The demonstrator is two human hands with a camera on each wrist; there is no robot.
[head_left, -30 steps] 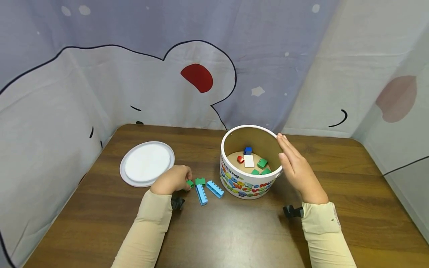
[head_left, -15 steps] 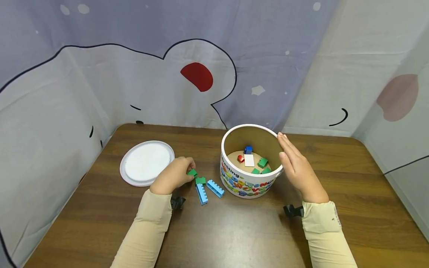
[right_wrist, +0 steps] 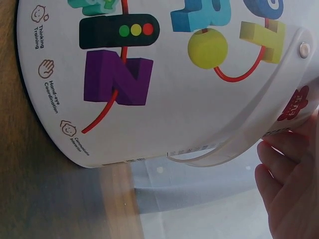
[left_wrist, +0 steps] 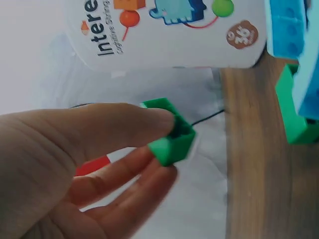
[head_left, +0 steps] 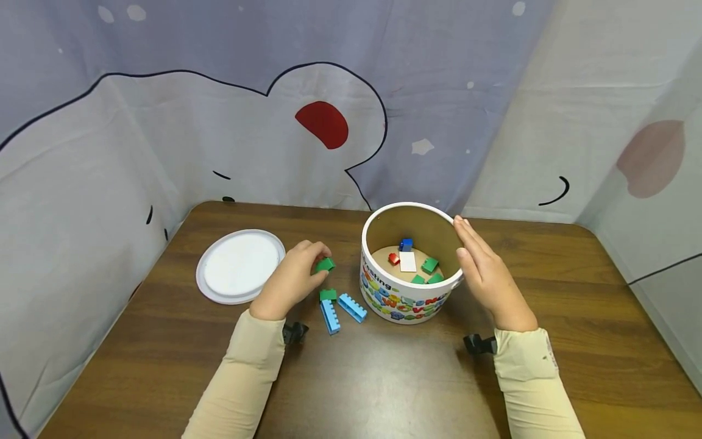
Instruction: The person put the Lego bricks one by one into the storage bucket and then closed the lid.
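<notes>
My left hand (head_left: 290, 277) pinches a green building block (head_left: 325, 264) between thumb and fingers, left of the round printed bucket (head_left: 403, 308). In the left wrist view the block's hollow side (left_wrist: 180, 130) shows beside the thumb. Below that hand, another green block (head_left: 328, 295) lies on the table with two long light blue blocks (head_left: 352, 308). My right hand (head_left: 490, 280) rests with straight fingers against the bucket's right rim. Inside the bucket are a blue block (head_left: 406, 244), a small red piece (head_left: 393, 259), a white rectangle (head_left: 407, 261) and several green blocks (head_left: 429, 265).
A round white lid (head_left: 241, 263) lies at the left of the wooden table (head_left: 406, 378). Printed fabric (head_left: 236, 134) hangs behind the table and along its sides. The bucket's pale handle (right_wrist: 249, 129) hangs down its side in the right wrist view.
The left hand has lifted the green block off the table and moved it up and right, toward the bucket. The right hand stays at the rim.
</notes>
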